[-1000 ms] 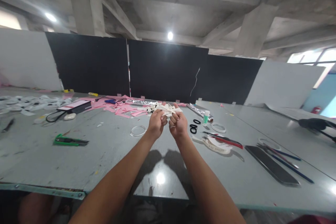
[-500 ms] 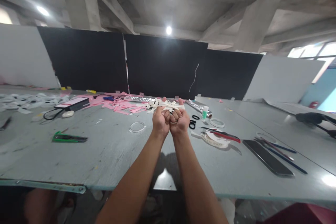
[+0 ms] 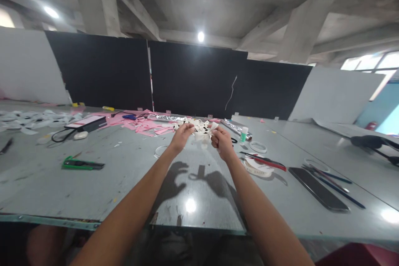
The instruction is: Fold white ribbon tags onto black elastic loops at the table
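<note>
My right hand (image 3: 222, 142) pinches a short cream-white ribbon strip (image 3: 203, 136) between thumb and fingers, above the table. The strip reaches left from that hand and casts a looped shadow. Close to the strip's left side is my left hand (image 3: 182, 138); its shadow shows thumb and fingers apart, with nothing seen held. Behind both hands lies a pile of cream-white ribbon pieces (image 3: 183, 123) with dark marks, partly hidden by the fingers. A ribbon roll (image 3: 260, 170) with printed letters rests right of my right forearm.
On the left are a green box cutter (image 3: 82, 163), a white mouse (image 3: 80, 135) and pink strips (image 3: 140, 126). Red-handled tweezers (image 3: 268, 160), a glue stick (image 3: 243, 135) and a dark phone (image 3: 318, 189) lie right. Black panels (image 3: 196, 79) stand behind the table.
My hands were pressed together with curled fingers, palms up. They have moved apart and turned over, and a ribbon strip now shows between them.
</note>
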The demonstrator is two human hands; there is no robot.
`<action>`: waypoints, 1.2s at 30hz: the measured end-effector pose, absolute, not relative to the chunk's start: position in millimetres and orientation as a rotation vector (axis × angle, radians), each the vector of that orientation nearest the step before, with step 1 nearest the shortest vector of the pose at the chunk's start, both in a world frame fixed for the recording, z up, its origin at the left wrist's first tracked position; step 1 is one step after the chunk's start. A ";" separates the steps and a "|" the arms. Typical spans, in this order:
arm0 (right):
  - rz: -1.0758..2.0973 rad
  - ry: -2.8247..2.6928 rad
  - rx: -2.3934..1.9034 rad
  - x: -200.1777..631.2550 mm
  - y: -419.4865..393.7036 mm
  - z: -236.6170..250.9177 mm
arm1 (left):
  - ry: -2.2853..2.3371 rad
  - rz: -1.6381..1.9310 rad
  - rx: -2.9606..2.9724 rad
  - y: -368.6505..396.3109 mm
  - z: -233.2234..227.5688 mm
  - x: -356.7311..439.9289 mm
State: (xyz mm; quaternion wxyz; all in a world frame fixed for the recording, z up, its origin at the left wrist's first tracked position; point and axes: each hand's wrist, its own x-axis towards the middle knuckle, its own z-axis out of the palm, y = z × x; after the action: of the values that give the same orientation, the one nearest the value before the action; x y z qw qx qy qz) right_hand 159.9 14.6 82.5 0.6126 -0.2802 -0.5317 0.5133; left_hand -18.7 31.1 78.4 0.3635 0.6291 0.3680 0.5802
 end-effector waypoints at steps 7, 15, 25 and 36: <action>0.978 -1.548 -0.957 158.1 23.2 48.2 | 0.812 1.059 1.765 41.5 52.8 -0.9; 0.669 -1.780 -1.104 160.6 28.6 45.0 | 0.901 1.303 1.460 42.4 38.0 -8.5; 0.571 -1.816 -1.064 155.6 26.0 38.6 | 0.881 1.299 1.521 41.1 34.7 -7.0; 0.846 -1.742 -0.975 156.0 24.1 40.7 | 0.845 1.105 1.654 39.1 31.8 -14.6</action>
State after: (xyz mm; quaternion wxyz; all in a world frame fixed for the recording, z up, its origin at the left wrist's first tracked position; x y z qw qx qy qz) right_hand 156.0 24.1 40.7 0.4678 -0.3976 -0.7100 0.3448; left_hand -14.6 39.1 31.8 0.4707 0.6753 0.3451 0.4509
